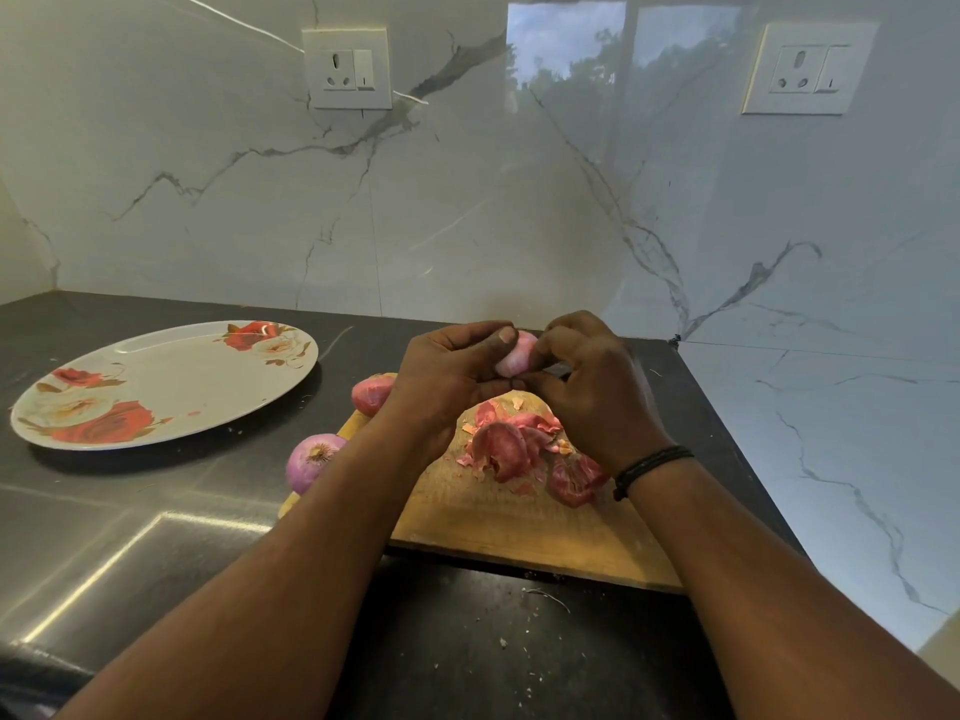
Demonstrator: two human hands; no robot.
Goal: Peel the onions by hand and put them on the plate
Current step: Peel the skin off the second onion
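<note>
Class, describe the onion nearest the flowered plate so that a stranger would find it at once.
Start at the wooden cutting board on the dark counter. At its left edge lie two onions; take the nearer one. Its pale purple side and brown root tuft face up, while the far onion is redder.

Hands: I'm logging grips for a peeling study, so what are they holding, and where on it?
Both hold one pale onion above the board: left hand grips its left side, right hand pinches its right side.
</note>
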